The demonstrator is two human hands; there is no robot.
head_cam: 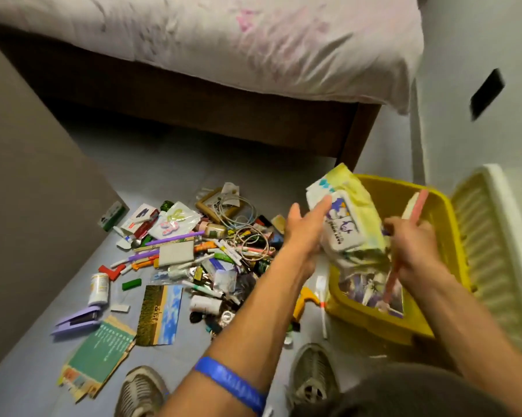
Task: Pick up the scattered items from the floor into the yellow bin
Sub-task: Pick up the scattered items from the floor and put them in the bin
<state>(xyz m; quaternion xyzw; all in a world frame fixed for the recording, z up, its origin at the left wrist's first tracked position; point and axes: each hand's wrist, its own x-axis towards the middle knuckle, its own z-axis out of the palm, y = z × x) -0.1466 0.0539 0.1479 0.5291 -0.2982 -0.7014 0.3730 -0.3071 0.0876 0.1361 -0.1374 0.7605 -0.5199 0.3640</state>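
bedroom floor (169, 170); left hand (306, 233) flat against wipes pack (348, 224); right hand (413, 248) grips pink stick (419, 206).

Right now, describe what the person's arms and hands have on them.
Both forearms are bare, with no sleeves showing. The left forearm carries a blue wristband with pale printed lettering too blurred to read. The left hand and right hand show no gloves; rings or a watch are not visible.

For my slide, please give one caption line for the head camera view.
Both hands lower a wipes pack over the yellow bin, with scattered items left on the floor.
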